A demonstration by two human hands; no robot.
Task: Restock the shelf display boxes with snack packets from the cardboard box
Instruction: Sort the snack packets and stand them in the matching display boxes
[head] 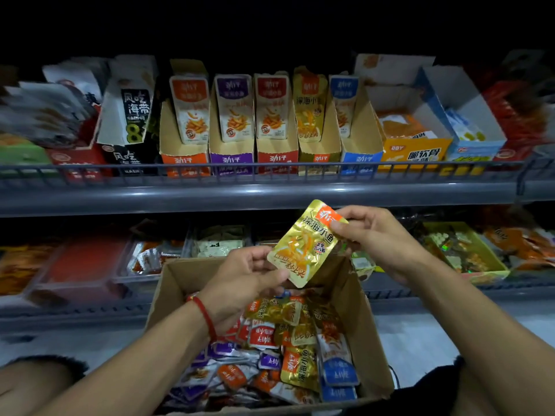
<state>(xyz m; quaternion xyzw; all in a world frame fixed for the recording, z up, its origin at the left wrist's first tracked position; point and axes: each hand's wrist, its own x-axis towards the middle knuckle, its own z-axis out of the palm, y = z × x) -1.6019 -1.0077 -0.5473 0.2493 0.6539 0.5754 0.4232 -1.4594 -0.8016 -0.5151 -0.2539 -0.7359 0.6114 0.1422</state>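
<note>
You hold a gold snack packet (304, 243) tilted in the air, above the far end of the open cardboard box (357, 298) and just below the upper shelf rail (258, 192). Your right hand (378, 238) pinches its orange top corner, thumb on the front and the other fingers curled behind it. Your left hand (243, 283) grips the lower left edge, thumb along the front and fingers (258, 255) bent round the side; a red string bracelet (204, 315) circles that wrist.

Below, the box is heaped with loose packets (288, 355) in gold, red, orange, purple and blue; your left forearm covers its left part, and its near edge is cut off in shadow.

On the far upper shelf stands a row of display boxes with upright packets: orange (184, 159), purple (231, 159), red (277, 157), gold (319, 156) and blue (362, 157). The gold one lies straight beyond the held packet. Goods at both ends of the shelf are smeared and unreadable, and the lower shelf (90, 307) trays are dim.
</note>
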